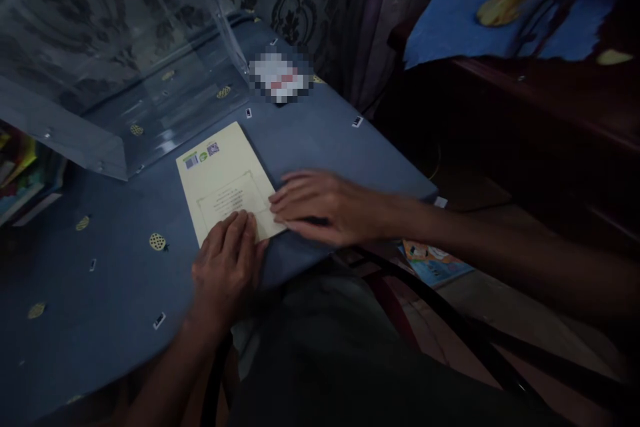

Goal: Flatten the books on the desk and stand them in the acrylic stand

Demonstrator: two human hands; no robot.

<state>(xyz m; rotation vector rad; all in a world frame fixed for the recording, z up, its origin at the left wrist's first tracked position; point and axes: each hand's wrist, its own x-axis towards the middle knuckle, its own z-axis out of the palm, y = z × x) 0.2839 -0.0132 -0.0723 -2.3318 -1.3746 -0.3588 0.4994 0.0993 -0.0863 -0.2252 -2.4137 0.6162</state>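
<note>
A pale yellow booklet (220,173) lies flat near the front edge of the table, with a barcode, small printed marks and a framed block of text on its face. The fingers of my left hand (227,260) rest on its lower edge, laid out on the cover. At the booklet's right edge, my right hand (320,207) touches it with outstretched fingertips, thumb apart from them. Neither hand is wrapped around anything. The lower part of the booklet is partly covered by my left fingers.
A blue patterned cloth covers the table (115,287). Behind the booklet stands a clear plastic box (113,153); a blurred-out white item (280,77) sits beside it. Books (30,180) are at far left. A blue cloth (450,20) drapes dark furniture at right, and a colourful book (435,263) lies lower down.
</note>
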